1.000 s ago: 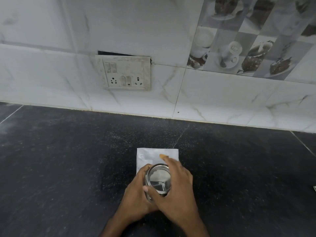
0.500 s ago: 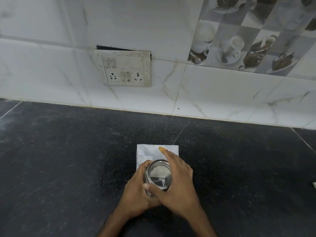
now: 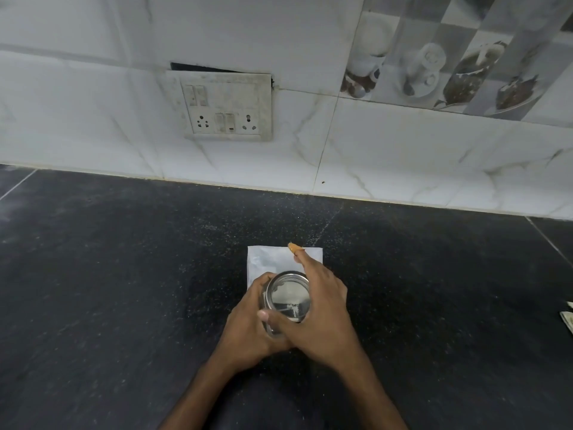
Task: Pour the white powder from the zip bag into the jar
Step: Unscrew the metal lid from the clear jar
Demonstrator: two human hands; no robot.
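A white switch plate (image 3: 226, 107) sits on the wall up left, above the black counter (image 3: 108, 290). Your left hand (image 3: 248, 324) wraps round the side of the jar (image 3: 286, 301), and your right hand (image 3: 322, 318) grips its shiny lid (image 3: 290, 294), one finger pointing out over the zip bag (image 3: 269, 259), which lies flat just behind the jar. Far right, a pale scrap (image 3: 567, 321) peeks in.

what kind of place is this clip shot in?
Probably a home kitchen: dark stone counter against a white tiled wall, picture tiles showing cups and food, a switch-and-socket plate on the wall. The left hand and right hand grip a jar, a zip bag beyond it.
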